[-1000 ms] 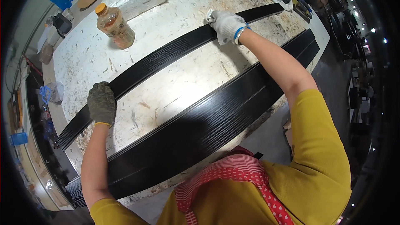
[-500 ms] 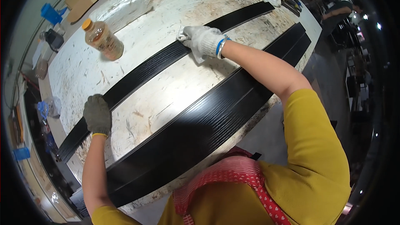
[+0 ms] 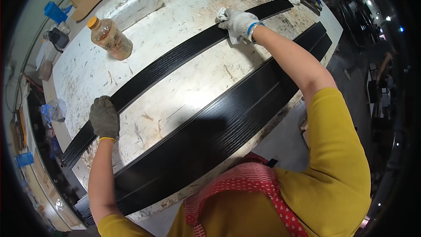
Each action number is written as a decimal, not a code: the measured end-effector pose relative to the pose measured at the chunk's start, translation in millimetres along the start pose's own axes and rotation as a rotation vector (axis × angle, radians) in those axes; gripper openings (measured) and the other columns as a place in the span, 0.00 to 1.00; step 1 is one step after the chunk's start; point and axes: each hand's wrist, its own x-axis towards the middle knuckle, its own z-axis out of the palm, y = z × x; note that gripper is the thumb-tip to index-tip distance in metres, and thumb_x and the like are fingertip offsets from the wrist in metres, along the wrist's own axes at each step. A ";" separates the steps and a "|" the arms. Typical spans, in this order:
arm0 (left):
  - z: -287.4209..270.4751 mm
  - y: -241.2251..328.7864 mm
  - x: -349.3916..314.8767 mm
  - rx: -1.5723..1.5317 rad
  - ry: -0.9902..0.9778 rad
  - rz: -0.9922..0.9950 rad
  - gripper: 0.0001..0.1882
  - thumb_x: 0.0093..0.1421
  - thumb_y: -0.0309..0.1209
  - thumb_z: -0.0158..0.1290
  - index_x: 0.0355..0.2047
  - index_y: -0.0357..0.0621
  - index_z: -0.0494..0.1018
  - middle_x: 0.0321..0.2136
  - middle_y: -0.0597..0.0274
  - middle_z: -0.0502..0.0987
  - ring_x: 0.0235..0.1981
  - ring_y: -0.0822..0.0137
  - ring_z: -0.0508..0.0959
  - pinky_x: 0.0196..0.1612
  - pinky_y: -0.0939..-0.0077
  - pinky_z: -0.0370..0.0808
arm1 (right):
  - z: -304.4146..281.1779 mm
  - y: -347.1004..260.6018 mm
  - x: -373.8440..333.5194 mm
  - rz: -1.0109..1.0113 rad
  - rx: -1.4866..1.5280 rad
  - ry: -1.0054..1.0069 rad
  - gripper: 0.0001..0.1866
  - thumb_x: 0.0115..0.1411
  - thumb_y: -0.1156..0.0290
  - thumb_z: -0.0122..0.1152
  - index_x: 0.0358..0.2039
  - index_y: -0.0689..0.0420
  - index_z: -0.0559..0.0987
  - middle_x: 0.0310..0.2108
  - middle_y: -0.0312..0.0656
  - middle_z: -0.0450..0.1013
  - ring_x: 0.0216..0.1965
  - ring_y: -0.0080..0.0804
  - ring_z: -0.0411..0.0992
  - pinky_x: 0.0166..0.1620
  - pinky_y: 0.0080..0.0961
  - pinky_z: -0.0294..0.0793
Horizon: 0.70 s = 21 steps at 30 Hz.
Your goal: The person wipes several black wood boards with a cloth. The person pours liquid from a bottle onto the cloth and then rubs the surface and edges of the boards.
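Apparently wiping, right hand (image 3: 241,23) clamps cloth (image 3: 222,15); left hand (image 3: 104,117) covers black strip (image 3: 169,63), grip unclear; next stroke needs steadying.

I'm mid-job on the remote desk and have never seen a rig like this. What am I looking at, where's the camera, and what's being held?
There's no machine here, just a person's two gloved hands. A fisheye camera on the head looks down, so straight edges seem bent.

The left hand, in a dark glove, lies over a narrow black strip; whether it grips or only presses isn't clear. The right hand, in a white glove, holds what looks like a white cloth against the strip.

On the stained white table, broader black boards lie nearest the body. Beyond the strip stand an orange-capped bottle and a wrapped package.
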 end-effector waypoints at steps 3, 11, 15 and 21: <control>2.3 -4.3 -1.7 0.017 0.033 0.019 0.14 0.65 0.35 0.41 0.38 0.42 0.75 0.38 0.49 0.75 0.40 0.47 0.75 0.45 0.55 0.72 | 15.2 -5.7 -3.0 -0.143 -0.251 0.091 0.27 0.55 0.55 0.67 0.50 0.58 0.74 0.41 0.51 0.78 0.37 0.44 0.80 0.39 0.35 0.79; -2.0 -0.5 -0.6 0.050 -0.036 -0.018 0.15 0.65 0.36 0.41 0.38 0.43 0.75 0.39 0.49 0.75 0.40 0.48 0.75 0.46 0.55 0.72 | 5.7 -20.6 -12.1 0.004 0.034 -0.036 0.26 0.55 0.54 0.68 0.50 0.54 0.75 0.38 0.48 0.79 0.33 0.40 0.80 0.38 0.39 0.80; 4.1 -2.7 1.7 0.066 0.007 0.017 0.15 0.65 0.37 0.40 0.39 0.43 0.75 0.39 0.50 0.76 0.41 0.48 0.75 0.46 0.56 0.72 | 10.1 1.9 30.8 -0.054 -0.050 -0.019 0.23 0.55 0.55 0.68 0.47 0.54 0.77 0.38 0.46 0.80 0.33 0.40 0.80 0.39 0.39 0.80; 1.6 2.0 2.0 0.080 -0.050 -0.034 0.14 0.65 0.36 0.41 0.38 0.45 0.76 0.39 0.52 0.76 0.41 0.50 0.75 0.46 0.58 0.73 | 9.4 -15.7 -4.9 -0.034 -0.121 0.011 0.29 0.51 0.51 0.70 0.49 0.54 0.77 0.43 0.48 0.79 0.40 0.45 0.79 0.45 0.41 0.79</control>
